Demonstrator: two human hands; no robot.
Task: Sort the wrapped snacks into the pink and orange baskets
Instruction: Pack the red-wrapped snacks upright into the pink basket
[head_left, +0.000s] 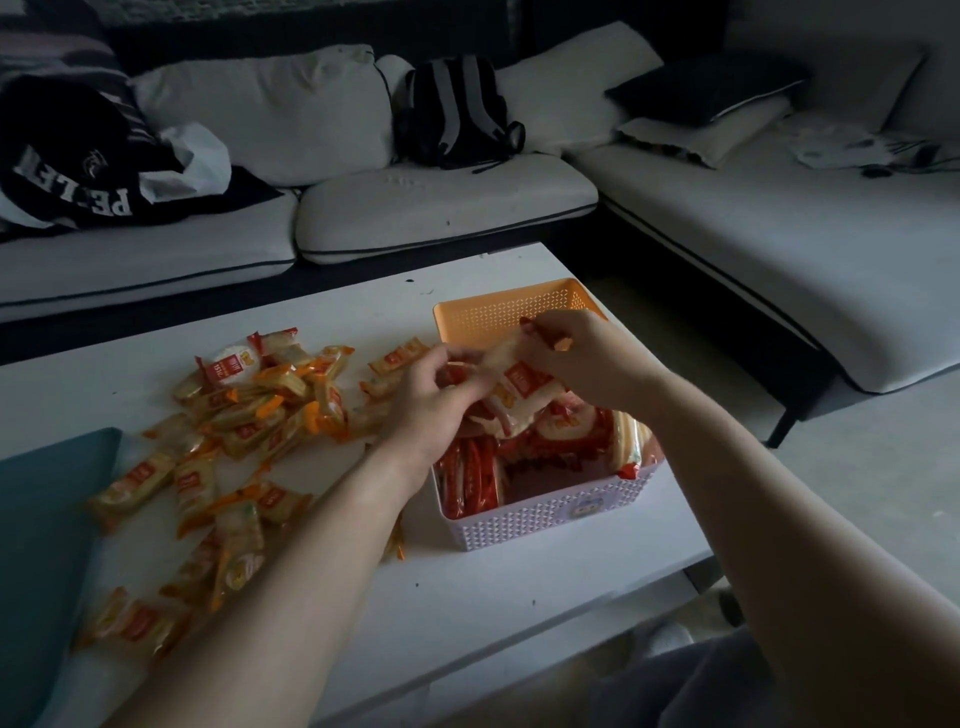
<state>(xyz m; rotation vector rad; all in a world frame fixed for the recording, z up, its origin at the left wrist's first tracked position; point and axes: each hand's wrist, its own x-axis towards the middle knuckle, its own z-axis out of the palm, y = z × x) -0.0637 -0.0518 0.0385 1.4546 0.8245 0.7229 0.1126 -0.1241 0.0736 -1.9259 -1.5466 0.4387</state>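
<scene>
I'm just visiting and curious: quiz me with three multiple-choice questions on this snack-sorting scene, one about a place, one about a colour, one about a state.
1. Where does the orange perforated plastic basket stand?
A. beyond the pink one
B. on the sofa
C. on the floor

2. What colour are most wrappers in the pale pink perforated plastic basket?
A. green
B. red
C. blue

3. What are both hands doing?
A. resting flat on the table
B. holding wrapped snacks above the pink basket
C. lifting the black backpack

Answers:
A, its far wall shows behind the hands on the white table.
B, red packets line its inside.
B, left hand and right hand grip a red-labelled wrapped snack between them.
</scene>
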